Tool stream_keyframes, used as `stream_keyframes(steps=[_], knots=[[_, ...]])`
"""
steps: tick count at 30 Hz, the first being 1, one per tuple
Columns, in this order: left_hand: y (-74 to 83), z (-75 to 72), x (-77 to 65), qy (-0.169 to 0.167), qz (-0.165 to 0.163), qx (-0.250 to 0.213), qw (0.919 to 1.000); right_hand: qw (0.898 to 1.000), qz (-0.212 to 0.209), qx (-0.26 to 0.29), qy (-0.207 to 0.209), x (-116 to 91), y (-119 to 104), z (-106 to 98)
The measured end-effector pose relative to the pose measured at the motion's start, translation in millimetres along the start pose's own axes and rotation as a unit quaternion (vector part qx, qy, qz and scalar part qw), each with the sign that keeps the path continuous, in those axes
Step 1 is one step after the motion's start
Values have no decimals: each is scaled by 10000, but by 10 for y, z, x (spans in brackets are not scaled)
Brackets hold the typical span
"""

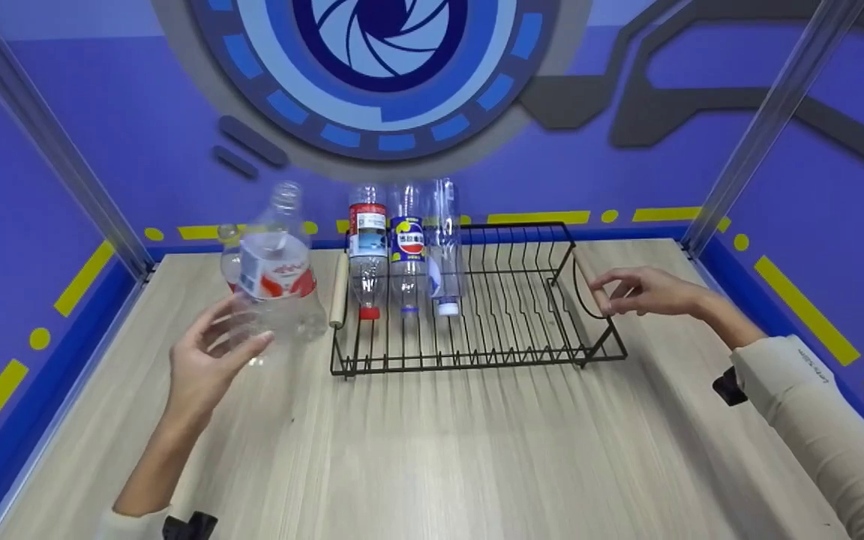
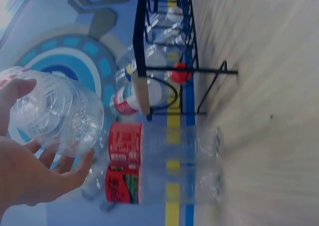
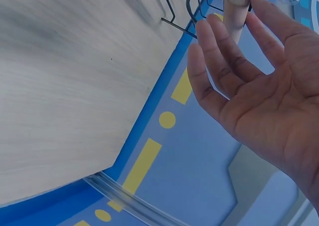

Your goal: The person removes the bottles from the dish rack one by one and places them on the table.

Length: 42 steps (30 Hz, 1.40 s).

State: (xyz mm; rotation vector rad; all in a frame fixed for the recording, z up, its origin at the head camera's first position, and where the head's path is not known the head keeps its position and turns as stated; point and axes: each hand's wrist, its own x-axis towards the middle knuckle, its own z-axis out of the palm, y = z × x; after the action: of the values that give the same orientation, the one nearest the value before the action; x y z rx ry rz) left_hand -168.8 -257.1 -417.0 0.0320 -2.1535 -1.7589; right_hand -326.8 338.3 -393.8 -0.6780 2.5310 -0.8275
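My left hand [image 1: 207, 352] holds a clear plastic bottle [image 1: 276, 262] with a red-and-white label, raised beside the rack; it is blurred in the head view. In the left wrist view its ridged base [image 2: 82, 123] faces the camera. Behind it, two clear bottles with red labels [image 2: 124, 143] stand upright on the table. My right hand [image 1: 646, 291] pinches the right wooden handle [image 1: 589, 281] of a black wire rack [image 1: 477, 366] between thumb and fingers. In the rack's left part, three bottles lean with caps down: red-capped [image 1: 368, 259], blue-capped [image 1: 408, 247], white-capped [image 1: 444, 247].
The rack's left wooden handle [image 1: 339, 289] stands close by the raised bottle. A light wood-grain table [image 1: 432, 465] lies under everything. Printed blue-purple panels [image 1: 477, 176] close off the back and both sides, with metal posts [image 1: 762, 120] at the corners.
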Motion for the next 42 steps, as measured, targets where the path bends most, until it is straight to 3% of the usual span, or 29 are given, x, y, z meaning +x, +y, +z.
stream_keyframes(steps=[5, 9, 16, 22, 25, 31, 42], knots=[[-166, -160, 88, 478, 95, -611, 9969, 10000, 37, 9, 21, -12, -1, -24], [-311, -298, 163, 843, -177, -952, 9917, 9999, 118, 41, 12, -19, 0, -35], [-495, -444, 266, 1420, -847, -1172, 9793, 9986, 433, 297, -41, -4, 36, -57], [-624, -483, 324, 1630, -869, -1211, 9753, 9942, 739, 700, -351, 50, 68, -92], [-695, -493, 384, 1660, -1056, -968, 9757, 9919, 789, 868, -483, 78, 78, -108], [-857, -478, 541, 1567, -1460, 60, 9768, 9891, 980, 957, -544, 79, 117, -122], [-1176, -421, 671, 1342, -1452, 1013, 9750, 9864, 1075, 1142, -483, 101, 126, -86]])
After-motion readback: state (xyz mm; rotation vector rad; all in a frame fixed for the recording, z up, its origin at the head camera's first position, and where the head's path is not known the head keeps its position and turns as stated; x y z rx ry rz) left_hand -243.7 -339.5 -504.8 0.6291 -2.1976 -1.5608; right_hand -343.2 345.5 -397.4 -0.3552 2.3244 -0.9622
